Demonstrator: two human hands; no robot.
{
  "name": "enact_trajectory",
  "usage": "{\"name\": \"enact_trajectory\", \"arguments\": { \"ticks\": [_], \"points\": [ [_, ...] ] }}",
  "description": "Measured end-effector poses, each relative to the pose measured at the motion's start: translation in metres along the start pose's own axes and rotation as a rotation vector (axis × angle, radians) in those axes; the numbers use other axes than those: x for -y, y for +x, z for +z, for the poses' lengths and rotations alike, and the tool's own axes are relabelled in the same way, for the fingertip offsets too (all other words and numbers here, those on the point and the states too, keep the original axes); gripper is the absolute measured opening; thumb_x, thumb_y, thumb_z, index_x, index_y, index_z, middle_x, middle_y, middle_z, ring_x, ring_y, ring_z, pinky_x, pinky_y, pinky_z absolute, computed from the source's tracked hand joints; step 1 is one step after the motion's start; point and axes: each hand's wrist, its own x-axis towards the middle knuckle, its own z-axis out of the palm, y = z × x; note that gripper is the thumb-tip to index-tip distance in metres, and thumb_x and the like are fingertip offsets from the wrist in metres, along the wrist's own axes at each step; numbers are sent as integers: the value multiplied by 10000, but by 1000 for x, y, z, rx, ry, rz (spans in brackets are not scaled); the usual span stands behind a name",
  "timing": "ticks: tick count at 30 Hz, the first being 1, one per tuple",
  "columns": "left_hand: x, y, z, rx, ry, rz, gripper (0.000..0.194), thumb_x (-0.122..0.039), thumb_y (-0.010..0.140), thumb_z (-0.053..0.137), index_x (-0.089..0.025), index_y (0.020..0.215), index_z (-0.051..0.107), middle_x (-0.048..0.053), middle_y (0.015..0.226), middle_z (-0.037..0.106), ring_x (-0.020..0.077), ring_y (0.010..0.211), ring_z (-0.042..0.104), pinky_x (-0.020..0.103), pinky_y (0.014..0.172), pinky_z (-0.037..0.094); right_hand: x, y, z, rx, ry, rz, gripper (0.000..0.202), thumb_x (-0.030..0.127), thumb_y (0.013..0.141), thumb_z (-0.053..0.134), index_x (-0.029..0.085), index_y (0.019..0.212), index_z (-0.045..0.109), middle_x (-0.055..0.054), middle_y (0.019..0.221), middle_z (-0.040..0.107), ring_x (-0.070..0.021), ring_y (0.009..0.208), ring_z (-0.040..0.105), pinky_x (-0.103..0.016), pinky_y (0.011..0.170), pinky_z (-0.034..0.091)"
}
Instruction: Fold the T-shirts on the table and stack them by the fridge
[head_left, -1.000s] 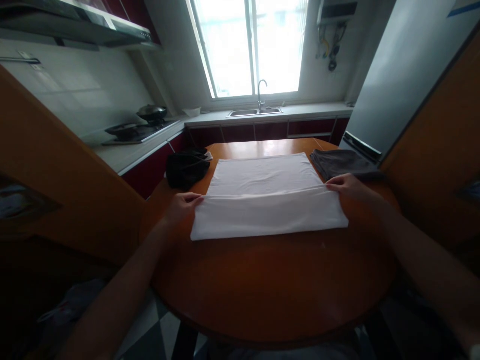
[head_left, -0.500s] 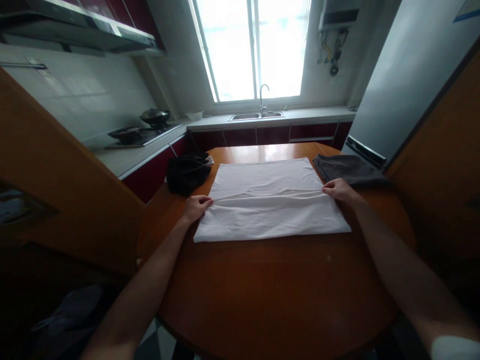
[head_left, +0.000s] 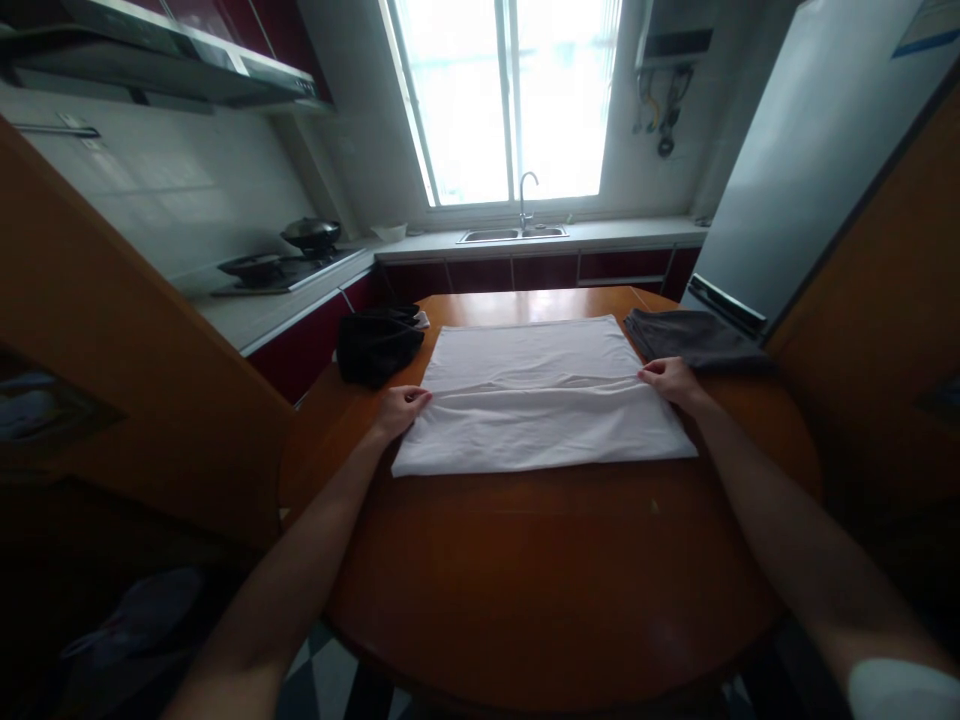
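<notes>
A white cloth garment (head_left: 540, 430), its exact kind unclear, lies spread on the wooden table (head_left: 555, 580) with its near part folded over toward the window. My left hand (head_left: 402, 410) pinches the left end of the folded edge. At the opposite end of that edge, my right hand (head_left: 671, 380) has its fingers closed on the fabric. The edge runs nearly straight between both hands, with slight wrinkles and a small gap under it near the middle.
Black cloth (head_left: 379, 345) sits bunched at the table's left, and folded dark grey cloth (head_left: 690, 338) lies at the right. Beyond are a counter with a sink (head_left: 514, 234), a stove with a wok (head_left: 310, 233) and a fridge (head_left: 795, 160).
Both hands keep their hold on the garment's folded edge and hardly move. The view has shifted very slightly.
</notes>
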Motion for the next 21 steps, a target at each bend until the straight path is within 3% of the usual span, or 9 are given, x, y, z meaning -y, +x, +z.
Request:
{"name": "enact_trajectory", "arguments": {
  "ticks": [6, 12, 15, 18, 21],
  "points": [
    [-3, 4, 3, -220, -24, 29, 436, -507, 784, 623, -146, 962, 791, 98, 971, 766, 194, 798, 669, 257, 741, 517, 1, 7, 0, -152, 82, -61, 368, 413, 753, 623, 105, 895, 765, -130, 829, 755, -223, 728, 665, -289, 644, 494],
    [6, 6, 10, -73, 18, 13, 422, -493, 741, 664, -140, 931, 796, 101, 899, 772, 218, 747, 676, 280, 703, 519, -5, 6, 10, -100, 3, -14, 284, 346, 710, 654, 109, 823, 764, -110, 784, 756, -230, 735, 676, -300, 692, 503],
    [6, 7, 8, -58, 50, 26, 499, -491, 775, 626, -104, 1056, 769, 129, 987, 749, 227, 793, 681, 307, 756, 540, -7, 7, 11, -64, -90, -9, 249, 312, 725, 651, 115, 823, 768, -107, 795, 761, -229, 766, 686, -298, 731, 508],
    [-7, 2, 1, -78, 78, 117, 592, -511, 829, 583, -96, 1236, 696, 156, 1182, 684, 260, 984, 684, 352, 906, 543, 0, 4, 5, -86, -205, -45, 288, 314, 774, 639, 121, 938, 776, -123, 902, 766, -236, 842, 689, -324, 812, 519],
    [-32, -21, -7, 87, 118, 314, 587, -567, 914, 519, -168, 1322, 658, 128, 1320, 637, 283, 1224, 605, 388, 1097, 449, 25, -14, 1, -89, -231, -260, 335, 344, 846, 601, 139, 1050, 770, -142, 1065, 742, -268, 989, 674, -398, 950, 505]
  ]
}}
